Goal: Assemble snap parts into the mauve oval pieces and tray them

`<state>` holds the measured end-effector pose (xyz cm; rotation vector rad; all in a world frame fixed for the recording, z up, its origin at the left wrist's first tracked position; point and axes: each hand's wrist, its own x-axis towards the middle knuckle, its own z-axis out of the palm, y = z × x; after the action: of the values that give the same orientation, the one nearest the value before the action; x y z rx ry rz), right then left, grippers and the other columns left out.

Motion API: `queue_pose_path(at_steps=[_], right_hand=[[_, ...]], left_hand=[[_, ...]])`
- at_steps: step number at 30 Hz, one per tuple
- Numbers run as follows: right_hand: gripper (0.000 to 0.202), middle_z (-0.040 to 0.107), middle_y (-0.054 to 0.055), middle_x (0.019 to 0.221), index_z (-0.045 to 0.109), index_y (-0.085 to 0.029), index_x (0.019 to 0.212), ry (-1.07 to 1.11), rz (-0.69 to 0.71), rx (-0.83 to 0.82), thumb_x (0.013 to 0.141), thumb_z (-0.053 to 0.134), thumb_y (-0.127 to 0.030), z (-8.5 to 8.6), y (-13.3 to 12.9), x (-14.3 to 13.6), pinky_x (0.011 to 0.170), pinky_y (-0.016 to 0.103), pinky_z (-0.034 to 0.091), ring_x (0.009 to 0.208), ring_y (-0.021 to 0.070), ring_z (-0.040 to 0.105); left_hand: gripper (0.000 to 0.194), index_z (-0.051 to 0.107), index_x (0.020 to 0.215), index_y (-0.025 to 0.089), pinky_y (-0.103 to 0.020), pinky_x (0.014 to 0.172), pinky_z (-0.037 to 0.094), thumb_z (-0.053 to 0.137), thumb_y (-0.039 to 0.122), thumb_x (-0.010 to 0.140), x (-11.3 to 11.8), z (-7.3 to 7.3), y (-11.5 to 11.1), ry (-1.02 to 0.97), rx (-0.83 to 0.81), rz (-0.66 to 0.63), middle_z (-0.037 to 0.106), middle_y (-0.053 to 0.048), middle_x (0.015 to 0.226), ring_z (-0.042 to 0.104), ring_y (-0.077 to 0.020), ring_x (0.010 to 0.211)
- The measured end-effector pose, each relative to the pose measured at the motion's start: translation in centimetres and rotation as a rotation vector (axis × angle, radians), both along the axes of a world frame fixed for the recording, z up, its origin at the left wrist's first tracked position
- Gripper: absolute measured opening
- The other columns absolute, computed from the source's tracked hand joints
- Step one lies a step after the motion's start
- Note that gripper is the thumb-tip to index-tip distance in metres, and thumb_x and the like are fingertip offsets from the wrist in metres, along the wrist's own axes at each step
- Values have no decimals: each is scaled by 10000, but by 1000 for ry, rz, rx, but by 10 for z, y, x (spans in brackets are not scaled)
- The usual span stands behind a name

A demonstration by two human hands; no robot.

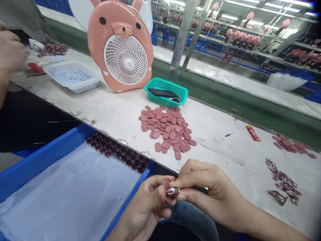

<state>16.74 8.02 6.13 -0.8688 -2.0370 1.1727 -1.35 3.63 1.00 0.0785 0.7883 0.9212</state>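
Observation:
My left hand [146, 206] pinches a pink oval disc [166, 183] by its edges, close above my lap. A small dark-red piece with white on it [173, 191] sits against the disc, gripped between the thumb and finger of my right hand [213, 189]. The fingertips hide part of both pieces. Beyond my hands a pile of pink oval discs [169, 125] lies on the white table, several showing small holes. Farther right are a small heap of dark-red pieces [284, 182] and a smaller group of pink discs [292, 145].
A blue crate [67, 149] at left holds white sheeting and rows of dark pieces. Behind the discs stand a green basket [167, 102] and a pink fan [96, 40]. A white tray [92, 83], a red-yellow tube [253, 133] and another person's hand [11, 50] also show.

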Motion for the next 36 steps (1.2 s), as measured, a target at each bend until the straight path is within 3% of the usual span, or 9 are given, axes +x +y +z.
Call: queue_pose_path(at_steps=[4, 8, 12, 15, 18, 21, 27, 32, 36], right_hand=[[223, 717, 21, 849, 785, -263, 1038, 8, 5, -18, 893, 713, -109, -1, 1, -2, 717, 201, 525, 776, 110, 668], [230, 713, 7, 864, 778, -282, 1039, 2, -4, -24, 889, 714, -120, 0, 3, -2, 724, 212, 523, 789, 111, 657], [168, 685, -6, 834, 767, -274, 1020, -6, -47, 47, 918, 696, -160, -3, 5, -5, 720, 204, 519, 772, 98, 635], [173, 661, 18, 843, 746, -213, 1042, -58, -153, 250, 904, 691, -123, -13, 4, -12, 684, 227, 523, 766, 118, 618], [195, 653, 59, 820, 715, -124, 1079, -126, -270, 578, 895, 678, -72, -28, -1, -25, 647, 278, 518, 749, 158, 574], [230, 664, 91, 784, 676, -49, 1118, -177, -319, 859, 890, 660, -19, -43, -6, -38, 631, 314, 511, 723, 178, 531], [240, 689, 95, 780, 662, -53, 1130, -179, -303, 915, 890, 658, -31, -66, -9, -60, 588, 328, 498, 685, 186, 563], [186, 695, 92, 757, 684, -65, 1075, -163, -271, 896, 891, 676, -89, -63, -14, -66, 555, 317, 508, 660, 182, 557], [132, 678, 68, 697, 696, -81, 1000, -180, -288, 947, 869, 693, -81, -56, -23, -46, 566, 297, 526, 649, 169, 555]], left_hand=[[435, 820, 796, 212, -119, 406, 504, 977, 437, 459, 0, -12, 0, -21, 29, -13, 716, 20, 626, 639, -73, 538], [469, 817, 826, 202, -124, 381, 511, 966, 468, 470, -5, -15, 4, -22, 79, -27, 697, 11, 648, 635, -89, 575], [649, 800, 1000, 181, -161, 435, 558, 932, 554, 485, -13, -18, 8, -21, 157, -81, 731, -48, 835, 682, -143, 723], [631, 777, 1030, 223, -165, 439, 548, 954, 500, 491, -16, -21, 7, 135, 153, 73, 712, -28, 910, 653, -122, 699], [477, 751, 862, 222, -156, 394, 494, 983, 401, 486, -12, -20, 3, 362, 154, 313, 663, 22, 753, 574, -98, 593], [443, 729, 769, 200, -169, 381, 477, 986, 395, 466, -7, -18, 2, 443, 185, 390, 646, 24, 663, 577, -116, 574], [385, 743, 764, 194, -173, 412, 467, 942, 429, 533, -11, -24, 0, 583, 175, 472, 690, 3, 715, 585, -113, 586], [439, 737, 920, 197, -272, 496, 558, 832, 535, 658, -39, -50, 0, 717, 124, 398, 750, -79, 947, 693, -233, 806], [449, 694, 1027, 187, -352, 677, 599, 723, 552, 767, -93, -96, 16, 1023, 96, 392, 729, -106, 1077, 675, -295, 1027]])
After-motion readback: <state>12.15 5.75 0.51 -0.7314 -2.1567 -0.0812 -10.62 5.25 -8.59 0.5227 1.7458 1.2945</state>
